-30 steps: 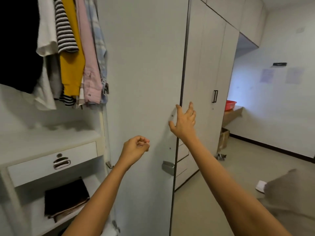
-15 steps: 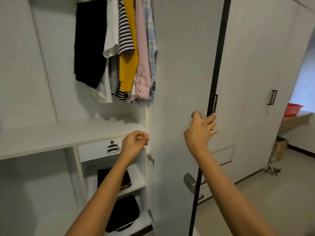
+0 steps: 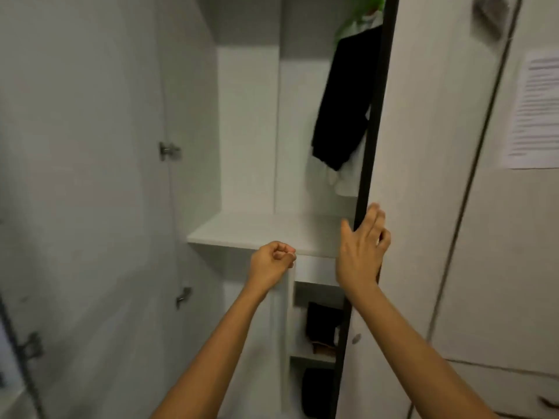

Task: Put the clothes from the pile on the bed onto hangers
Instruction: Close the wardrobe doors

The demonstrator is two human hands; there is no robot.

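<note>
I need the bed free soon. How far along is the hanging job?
Done: a black garment and a white garment hang in the wardrobe under a green hanger. In hand: no clothing; the right hand holds the wardrobe door by its edge, the left hand is an empty fist. Left: cannot tell; neither bed nor pile is in view.

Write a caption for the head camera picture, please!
Right hand holds the wardrobe door edge; left hand fisted; black garment hangs inside.
</note>
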